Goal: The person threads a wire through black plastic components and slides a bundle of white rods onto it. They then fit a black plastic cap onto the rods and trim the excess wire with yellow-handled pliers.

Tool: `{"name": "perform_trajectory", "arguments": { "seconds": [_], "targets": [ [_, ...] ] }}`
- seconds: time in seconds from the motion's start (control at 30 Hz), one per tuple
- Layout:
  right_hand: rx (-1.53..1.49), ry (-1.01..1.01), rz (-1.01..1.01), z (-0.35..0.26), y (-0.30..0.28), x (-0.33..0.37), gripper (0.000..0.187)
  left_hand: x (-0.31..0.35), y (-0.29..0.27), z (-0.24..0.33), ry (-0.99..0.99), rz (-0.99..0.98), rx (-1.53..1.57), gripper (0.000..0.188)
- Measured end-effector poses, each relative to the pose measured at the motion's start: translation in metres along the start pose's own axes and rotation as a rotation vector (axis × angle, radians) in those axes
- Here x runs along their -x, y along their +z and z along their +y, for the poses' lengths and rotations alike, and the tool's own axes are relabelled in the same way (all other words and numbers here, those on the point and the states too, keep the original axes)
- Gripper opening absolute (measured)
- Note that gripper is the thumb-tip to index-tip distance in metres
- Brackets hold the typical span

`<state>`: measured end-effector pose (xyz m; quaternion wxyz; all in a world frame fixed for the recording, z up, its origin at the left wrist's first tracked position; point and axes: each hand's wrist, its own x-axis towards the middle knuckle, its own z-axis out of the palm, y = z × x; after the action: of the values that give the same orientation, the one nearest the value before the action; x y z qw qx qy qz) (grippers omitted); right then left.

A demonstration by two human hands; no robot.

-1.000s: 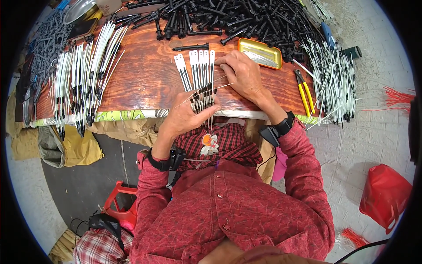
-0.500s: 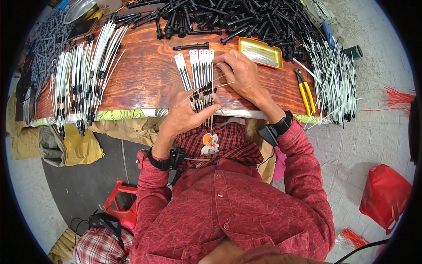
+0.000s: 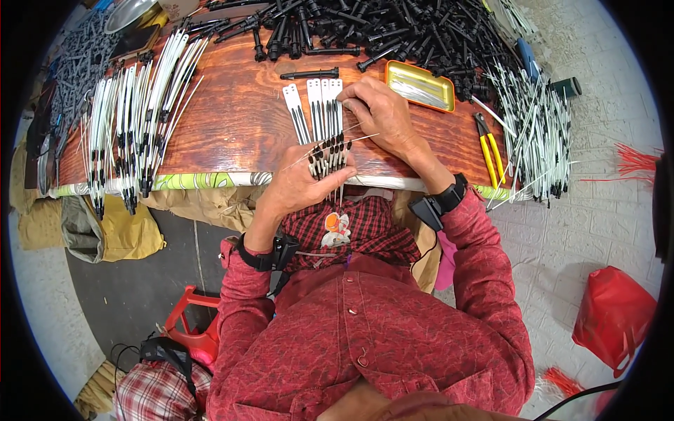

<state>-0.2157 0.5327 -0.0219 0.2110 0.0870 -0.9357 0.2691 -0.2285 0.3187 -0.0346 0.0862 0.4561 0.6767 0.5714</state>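
Observation:
A fan of flat white strips (image 3: 325, 90) with black lengthwise bars and small holes at the far ends lies over the table's front part. My left hand (image 3: 309, 179) is closed around their near ends, where dark tips (image 3: 328, 151) stand in a row between thumb and fingers. One strip (image 3: 294, 102) splays apart to the left. My right hand (image 3: 379, 105) has its bent fingers at the far end of the rightmost strip, thumb and forefinger pressed together there. A thin pale rod (image 3: 364, 136) crosses the bunch slantwise below my right hand.
Black plastic tubes (image 3: 393, 31) are heaped along the back, one single tube (image 3: 309, 74) nearer. A yellow tin (image 3: 421, 85) holds thin needles or wires. Yellow-handled cutters (image 3: 490, 151) lie at right, beside a pile of white rods (image 3: 537, 133). More strips (image 3: 130, 119) overhang the left edge.
The view has shifted a little. My right fingers have moved slightly at the far end of the rightmost strip; my left hand keeps its hold.

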Motion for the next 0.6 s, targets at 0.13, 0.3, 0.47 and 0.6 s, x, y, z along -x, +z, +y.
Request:
{"name": "perform_trajectory", "arguments": {
  "seconds": [0.13,0.3,0.47,0.6],
  "targets": [
    [-0.020,-0.008,0.004,0.0014,0.0018,-0.0009,0.009,0.0001,-0.0002,-0.0007,0.000,-0.005,-0.012,0.019],
    [-0.078,0.025,0.005,0.0014,0.0036,-0.0016,0.010,-0.0007,0.0014,-0.0025,0.037,0.015,-0.015,0.020],
    [-0.106,-0.011,-0.014,-0.0014,0.0028,-0.0042,0.012,0.0014,0.0012,-0.0048,-0.017,-0.005,0.013,0.021],
    [-0.071,-0.054,-0.041,0.0023,0.0011,-0.0043,0.015,0.0021,0.0027,-0.0063,-0.014,0.017,-0.009,0.022]
  ]
}}
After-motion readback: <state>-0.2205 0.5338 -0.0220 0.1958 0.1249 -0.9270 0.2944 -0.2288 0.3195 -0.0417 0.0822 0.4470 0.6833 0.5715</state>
